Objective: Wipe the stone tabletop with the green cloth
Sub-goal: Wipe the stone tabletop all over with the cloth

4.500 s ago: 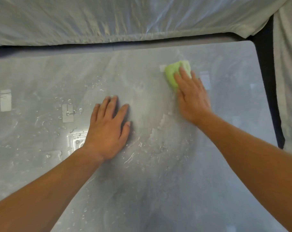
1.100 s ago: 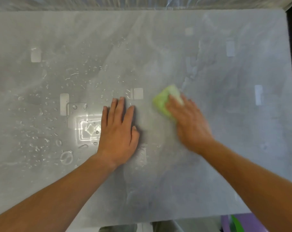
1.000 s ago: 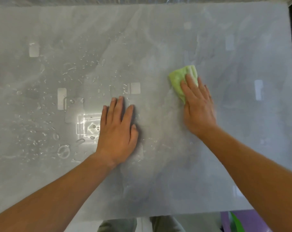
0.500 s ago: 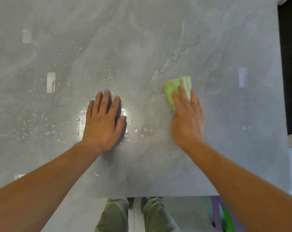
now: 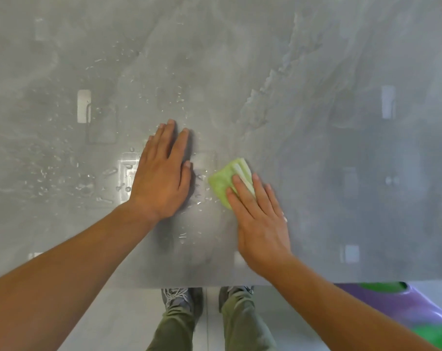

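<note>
Right grip [image 5: 259, 219]: fingers flat, pressing green cloth [image 5: 222, 183] onto stone surface [image 5: 341, 72]. Left grip [image 5: 161, 173]: flat, bracing. Step: mid-wipe. Next, likely: droplets [image 5: 50, 173] leftward.

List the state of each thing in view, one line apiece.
stone tabletop: wet, droplets scattered over its left part.
left hand: flat, palm down on the stone.
green cloth: folded, lying flat on the stone, partly covered.
right hand: fingers straight, pressing on the cloth.
</note>
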The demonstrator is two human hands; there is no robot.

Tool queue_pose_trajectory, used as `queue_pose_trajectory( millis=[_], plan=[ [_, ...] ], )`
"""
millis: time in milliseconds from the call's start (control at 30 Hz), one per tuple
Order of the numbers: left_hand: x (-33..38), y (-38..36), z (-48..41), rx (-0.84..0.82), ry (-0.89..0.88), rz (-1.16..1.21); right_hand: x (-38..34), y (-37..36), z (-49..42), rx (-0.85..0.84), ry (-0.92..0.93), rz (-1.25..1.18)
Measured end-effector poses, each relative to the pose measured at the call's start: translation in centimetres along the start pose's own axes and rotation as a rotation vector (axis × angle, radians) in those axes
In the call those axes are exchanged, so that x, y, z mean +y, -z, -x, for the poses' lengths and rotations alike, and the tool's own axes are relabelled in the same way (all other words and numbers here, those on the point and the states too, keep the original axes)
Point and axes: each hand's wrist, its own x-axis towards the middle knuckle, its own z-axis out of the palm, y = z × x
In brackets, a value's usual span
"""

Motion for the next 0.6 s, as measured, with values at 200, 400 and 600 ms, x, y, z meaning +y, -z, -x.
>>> queue_pose_trajectory(
  millis=[200,400,600],
  plan=[
    [-2.4,0.3,2.3,0.012,-0.003,-0.049,0.5,1.0,-12.1,0.103,-0.168,-0.024],
    [-3.4,0.5,3.0,-0.039,-0.024,-0.009,-2.7,-1.3,-3.2,-0.039,0.17,0.053],
    [-4.1,0.7,2.9,-0.037,-0.045,0.077,-0.5,0.6,-9.9,0.061,0.013,0.003]
  ],
)
